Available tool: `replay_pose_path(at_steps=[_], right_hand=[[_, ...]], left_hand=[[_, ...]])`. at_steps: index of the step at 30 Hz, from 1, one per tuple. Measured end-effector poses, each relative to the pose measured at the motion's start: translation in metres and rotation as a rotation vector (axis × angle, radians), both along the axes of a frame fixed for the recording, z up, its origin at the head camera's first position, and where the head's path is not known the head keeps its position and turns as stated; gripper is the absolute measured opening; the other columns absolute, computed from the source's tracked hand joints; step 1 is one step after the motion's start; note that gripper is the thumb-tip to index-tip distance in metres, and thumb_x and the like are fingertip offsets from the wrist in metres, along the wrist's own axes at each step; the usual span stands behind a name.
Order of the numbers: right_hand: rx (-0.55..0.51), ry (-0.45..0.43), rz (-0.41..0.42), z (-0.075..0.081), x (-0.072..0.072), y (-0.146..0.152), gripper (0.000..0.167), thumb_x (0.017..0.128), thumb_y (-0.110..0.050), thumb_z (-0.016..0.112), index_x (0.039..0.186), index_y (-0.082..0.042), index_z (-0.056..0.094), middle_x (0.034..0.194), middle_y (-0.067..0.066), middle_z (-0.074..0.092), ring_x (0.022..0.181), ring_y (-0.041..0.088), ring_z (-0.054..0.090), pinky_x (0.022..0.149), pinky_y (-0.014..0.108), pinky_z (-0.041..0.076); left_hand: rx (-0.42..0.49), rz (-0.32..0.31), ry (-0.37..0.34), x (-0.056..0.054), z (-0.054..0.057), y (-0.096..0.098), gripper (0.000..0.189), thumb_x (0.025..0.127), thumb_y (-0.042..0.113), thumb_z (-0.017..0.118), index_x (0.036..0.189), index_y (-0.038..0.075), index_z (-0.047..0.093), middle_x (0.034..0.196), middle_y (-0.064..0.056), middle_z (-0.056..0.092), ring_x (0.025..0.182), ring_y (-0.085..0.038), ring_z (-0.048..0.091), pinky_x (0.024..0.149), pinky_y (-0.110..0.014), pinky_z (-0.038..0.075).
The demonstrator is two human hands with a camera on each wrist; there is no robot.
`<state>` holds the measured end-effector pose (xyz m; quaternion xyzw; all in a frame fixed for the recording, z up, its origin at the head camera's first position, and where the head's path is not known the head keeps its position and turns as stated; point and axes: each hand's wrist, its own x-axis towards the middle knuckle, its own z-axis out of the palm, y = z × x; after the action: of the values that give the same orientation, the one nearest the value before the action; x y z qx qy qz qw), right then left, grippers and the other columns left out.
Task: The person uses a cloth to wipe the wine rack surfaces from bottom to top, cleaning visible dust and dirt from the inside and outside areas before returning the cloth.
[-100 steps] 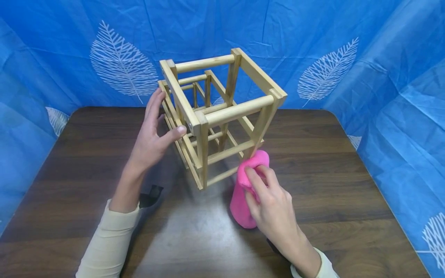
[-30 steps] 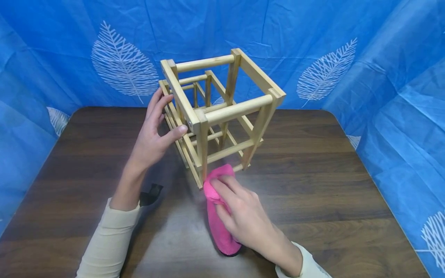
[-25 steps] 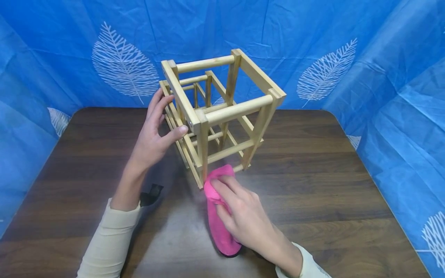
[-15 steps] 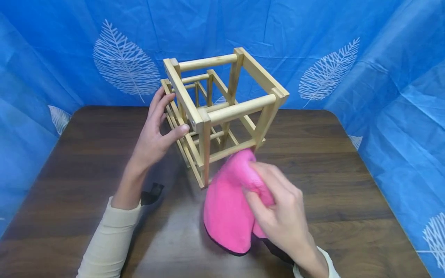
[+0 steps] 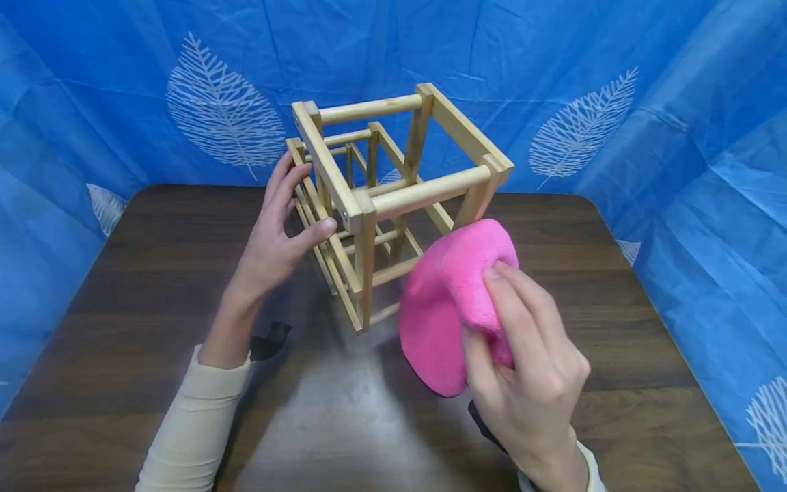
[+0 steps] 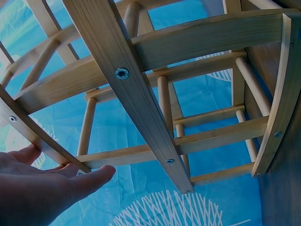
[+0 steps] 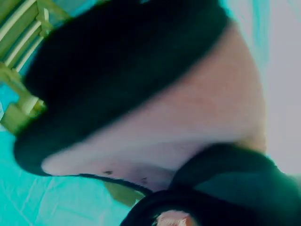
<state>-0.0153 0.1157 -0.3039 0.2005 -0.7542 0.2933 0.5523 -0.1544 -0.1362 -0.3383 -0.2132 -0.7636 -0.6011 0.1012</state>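
Note:
A pale wooden rack (image 5: 424, 191) of flat slats and round rods stands on the table. My left hand (image 5: 270, 232) rests against its left side, thumb outstretched toward the front post and fingertips on the side rail. In the left wrist view, the left hand (image 6: 47, 183) touches the end of a slat. My right hand (image 5: 535, 362) pinches a bunched pink cloth (image 5: 436, 321) with a dark edge. The cloth covers part of the rack's right front post; whether it touches the post, I cannot tell. Blurred dark shapes fill most of the right wrist view, with part of the rack behind.
The dark wood-grain table (image 5: 160, 301) has rounded far corners. Blue curtains (image 5: 369, 48) with white leaf prints hang close behind it and on both sides. A black strap (image 5: 270, 340) shows beside my left wrist.
My right hand has moved with the cloth from the rack's lower front rod up and right to its right front post. My left hand stays on the rack's side.

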Motion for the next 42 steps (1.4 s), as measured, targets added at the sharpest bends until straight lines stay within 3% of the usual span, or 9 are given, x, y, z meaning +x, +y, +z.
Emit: replay_pose_path(at_steps=[5,10,16,21,25,27,33,42], right_hand=[[0.205,-0.145,-0.022,0.002,-0.003,-0.014,0.029,0.087,-0.005,0.060,0.114,0.002,0.069,0.112,0.019,0.067,0.084,0.035,0.068,0.070,0.051,0.058],[0.258,-0.293,0.013,0.000,-0.005,-0.019,0.039,0.084,-0.001,0.060,0.122,0.000,0.066,0.118,0.018,0.065,0.094,0.034,0.065,0.076,0.051,0.057],[0.259,-0.345,0.061,0.000,-0.007,-0.021,0.038,0.083,0.000,0.058,0.120,0.000,0.067,0.118,0.015,0.066,0.091,0.031,0.065,0.065,0.046,0.058],[0.269,-0.395,0.174,0.003,-0.004,-0.025,0.038,0.080,0.002,0.062,0.118,-0.001,0.067,0.118,0.014,0.066,0.098,0.028,0.066,0.076,0.045,0.058],[0.284,-0.349,0.268,0.006,-0.001,-0.033,0.037,0.081,0.002,0.059,0.117,0.001,0.067,0.114,0.014,0.068,0.101,0.027,0.067,0.081,0.042,0.057],[0.287,-0.302,0.279,0.006,0.000,-0.036,0.035,0.083,0.002,0.057,0.115,0.001,0.068,0.111,0.014,0.069,0.099,0.026,0.068,0.076,0.041,0.058],[0.345,-0.214,0.160,0.005,0.001,-0.041,0.031,0.087,-0.002,0.054,0.114,-0.003,0.070,0.109,0.013,0.068,0.091,0.028,0.068,0.055,0.042,0.058],[0.446,-0.215,-0.091,-0.003,0.002,-0.040,0.032,0.085,-0.004,0.055,0.114,-0.007,0.068,0.111,0.014,0.066,0.074,0.030,0.060,0.030,0.033,0.042]], left_hand=[[-0.009,0.001,-0.011,0.000,0.000,0.001,0.083,0.087,0.047,0.071,0.153,0.015,0.034,0.163,0.010,0.004,0.148,-0.014,0.007,0.117,-0.050,0.013],[-0.006,-0.009,-0.004,-0.001,0.001,0.003,0.083,0.086,0.048,0.071,0.153,0.015,0.035,0.163,0.010,0.004,0.147,-0.013,0.008,0.117,-0.051,0.012],[-0.013,-0.009,-0.016,-0.001,0.004,0.004,0.082,0.087,0.043,0.072,0.154,0.015,0.034,0.163,0.009,0.003,0.147,-0.012,0.007,0.118,-0.049,0.012],[-0.012,0.000,-0.019,-0.001,0.003,0.002,0.082,0.087,0.043,0.072,0.153,0.014,0.034,0.163,0.008,0.003,0.147,-0.013,0.007,0.118,-0.049,0.013],[-0.003,-0.004,-0.007,0.000,0.001,0.000,0.081,0.087,0.042,0.072,0.153,0.014,0.034,0.163,0.009,0.005,0.147,-0.013,0.009,0.117,-0.050,0.014],[0.003,-0.010,0.001,0.000,0.001,-0.001,0.080,0.088,0.040,0.071,0.153,0.013,0.035,0.162,0.009,0.006,0.147,-0.013,0.010,0.117,-0.051,0.014],[0.025,-0.026,0.022,-0.002,0.002,-0.001,0.080,0.088,0.041,0.070,0.152,0.011,0.035,0.162,0.008,0.008,0.146,-0.014,0.011,0.116,-0.055,0.014],[0.031,-0.029,0.034,-0.003,0.001,0.000,0.079,0.087,0.042,0.069,0.151,0.009,0.036,0.163,0.005,0.008,0.147,-0.014,0.011,0.116,-0.056,0.015]])
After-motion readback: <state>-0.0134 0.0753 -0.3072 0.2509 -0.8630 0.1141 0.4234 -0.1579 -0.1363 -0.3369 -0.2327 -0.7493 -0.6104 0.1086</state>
